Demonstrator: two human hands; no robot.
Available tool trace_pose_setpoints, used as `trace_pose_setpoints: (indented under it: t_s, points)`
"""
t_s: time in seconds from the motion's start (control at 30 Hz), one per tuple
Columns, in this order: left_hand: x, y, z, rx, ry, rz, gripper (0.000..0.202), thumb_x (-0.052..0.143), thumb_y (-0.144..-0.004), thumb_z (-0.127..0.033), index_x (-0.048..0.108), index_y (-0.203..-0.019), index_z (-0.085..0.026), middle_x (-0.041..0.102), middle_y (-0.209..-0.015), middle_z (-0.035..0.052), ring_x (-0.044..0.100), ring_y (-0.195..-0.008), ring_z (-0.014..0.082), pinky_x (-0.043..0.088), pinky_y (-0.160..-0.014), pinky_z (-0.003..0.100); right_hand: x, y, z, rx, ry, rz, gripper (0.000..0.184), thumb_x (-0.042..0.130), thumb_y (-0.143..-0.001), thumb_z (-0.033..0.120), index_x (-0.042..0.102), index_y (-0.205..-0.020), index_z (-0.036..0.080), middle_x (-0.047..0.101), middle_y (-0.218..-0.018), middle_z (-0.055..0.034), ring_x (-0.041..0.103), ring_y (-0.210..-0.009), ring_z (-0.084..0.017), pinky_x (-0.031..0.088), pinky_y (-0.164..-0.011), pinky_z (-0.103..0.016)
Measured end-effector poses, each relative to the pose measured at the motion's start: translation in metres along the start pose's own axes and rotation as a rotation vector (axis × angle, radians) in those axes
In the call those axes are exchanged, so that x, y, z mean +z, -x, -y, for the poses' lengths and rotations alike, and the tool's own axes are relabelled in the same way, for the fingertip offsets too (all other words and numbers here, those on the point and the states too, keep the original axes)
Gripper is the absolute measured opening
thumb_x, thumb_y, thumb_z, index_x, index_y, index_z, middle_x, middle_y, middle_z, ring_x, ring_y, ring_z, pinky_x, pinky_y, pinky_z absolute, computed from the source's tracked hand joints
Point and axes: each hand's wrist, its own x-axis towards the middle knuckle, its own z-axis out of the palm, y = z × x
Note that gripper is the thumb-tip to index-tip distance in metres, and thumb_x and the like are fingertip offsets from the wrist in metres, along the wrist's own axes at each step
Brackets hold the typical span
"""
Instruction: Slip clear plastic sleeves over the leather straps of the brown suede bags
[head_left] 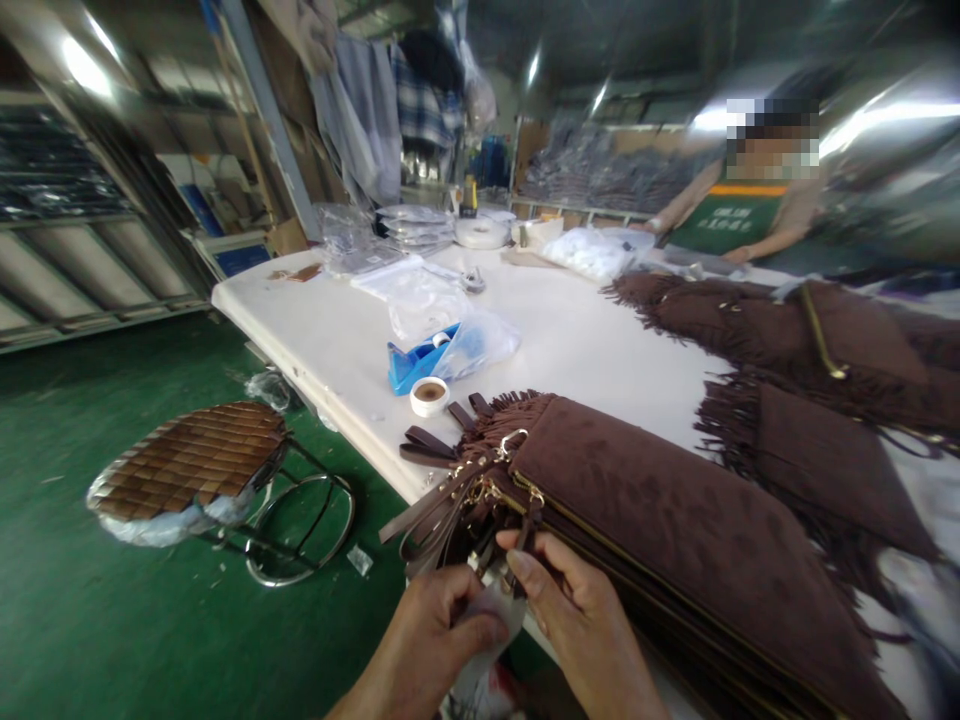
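Note:
A stack of brown suede-like clutch bags (660,480) with fringe and gold zips lies at the table's near edge. Brown straps (435,510) with metal clasps hang over the left end of the stack. My right hand (577,610) pinches a narrow brown strap (531,525) between thumb and fingers, close to the top bag's zip. Beside it, my left hand (435,630) is closed, with a translucent plastic piece (499,612) at its thumb and fingers. The small metal parts between both hands are partly hidden and blurred.
A blue tape dispenser (411,368) and a round white container (430,396) stand on the white table (315,320). More fringed brown bags (817,450) lie to the right. A round stool (195,460) is on the green floor. Across the table stands a person (731,215) wearing a green apron.

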Motion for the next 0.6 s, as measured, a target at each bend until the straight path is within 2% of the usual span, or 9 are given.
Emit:
trace_pose_setpoints:
  t_s: [0.1,0.2,0.3,0.37,0.47,0.6]
  points:
    - [-0.001,0.001,-0.002,0.068,-0.175,-0.051,0.014,0.063,-0.071,-0.020,0.052,-0.062,-0.017,0.050,-0.065,-0.0029,0.045,-0.065,0.0142,0.028,-0.059,0.025,0.000,-0.001,0.000,-0.038,0.004,-0.021,0.040,0.063,-0.085,0.051,0.072,-0.108,0.019,0.070,-0.087,-0.0051,0.061,-0.080,-0.021,0.048,-0.069,-0.027]
    - [-0.003,0.002,-0.003,0.109,-0.310,-0.040,0.013,0.062,-0.075,-0.019,0.054,-0.065,-0.018,0.054,-0.069,-0.0020,0.049,-0.069,0.0153,0.030,-0.062,0.025,0.001,-0.002,-0.001,-0.032,0.024,-0.011,0.039,0.061,-0.087,0.049,0.071,-0.110,0.019,0.072,-0.094,-0.0065,0.063,-0.089,-0.024,0.048,-0.079,-0.031]
    - [-0.003,0.002,-0.003,0.127,-0.344,-0.043,0.014,0.063,-0.075,-0.019,0.054,-0.065,-0.017,0.054,-0.069,-0.0021,0.049,-0.068,0.0149,0.030,-0.062,0.025,0.001,-0.002,0.001,-0.022,0.057,-0.012,0.035,0.060,-0.088,0.047,0.071,-0.108,0.020,0.072,-0.102,-0.0061,0.063,-0.095,-0.024,0.046,-0.085,-0.033]
    - [-0.002,0.002,-0.003,0.132,-0.275,-0.029,0.017,0.065,-0.074,-0.021,0.053,-0.063,-0.017,0.052,-0.065,-0.0027,0.047,-0.065,0.0139,0.029,-0.060,0.025,0.000,-0.002,0.004,-0.022,0.081,-0.021,0.031,0.060,-0.088,0.045,0.072,-0.105,0.022,0.073,-0.104,-0.0048,0.062,-0.099,-0.025,0.044,-0.088,-0.033]
    - [0.003,0.000,0.000,0.093,0.003,0.015,0.021,0.067,-0.074,-0.028,0.053,-0.063,-0.016,0.050,-0.060,-0.0032,0.043,-0.059,0.0122,0.029,-0.055,0.023,-0.003,-0.002,0.006,-0.022,0.096,-0.022,0.029,0.062,-0.086,0.044,0.073,-0.102,0.022,0.074,-0.101,-0.0034,0.062,-0.101,-0.025,0.043,-0.089,-0.032]
    - [0.015,-0.006,0.016,0.013,0.384,0.063,0.033,0.075,-0.072,-0.042,0.059,-0.070,-0.013,0.061,-0.060,0.0018,0.048,-0.052,0.0119,0.033,-0.051,0.022,-0.008,-0.002,-0.001,0.004,0.064,-0.018,0.033,0.065,-0.084,0.046,0.074,-0.103,0.020,0.074,-0.097,-0.0043,0.064,-0.097,-0.025,0.046,-0.085,-0.031]
